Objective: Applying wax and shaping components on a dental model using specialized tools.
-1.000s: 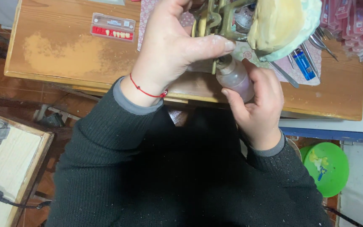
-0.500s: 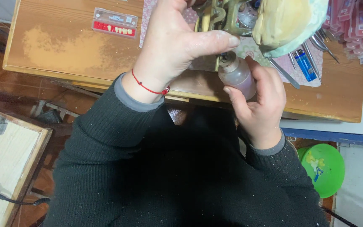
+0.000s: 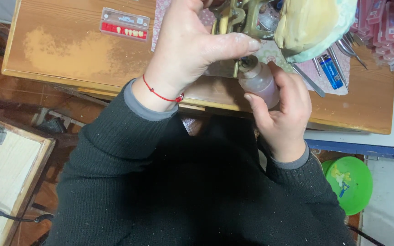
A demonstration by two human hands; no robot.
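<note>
Wooden bench (image 3: 69, 50) noted beneath the work. Bottle (image 3: 259, 83) is gripped in the right hand (image 3: 281, 114); left hand (image 3: 192, 48) is closed at its cap beside the brass frame (image 3: 233, 18). Since a second ago, the bottle has been raised slightly.

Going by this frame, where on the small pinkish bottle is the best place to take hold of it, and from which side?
Probably round its smooth rounded body, from below and the right, as the right hand does with the small pinkish bottle. That leaves the narrow dark cap end, pointing up towards the brass frame, free for the left hand, whose thumb lies just above it.
</note>
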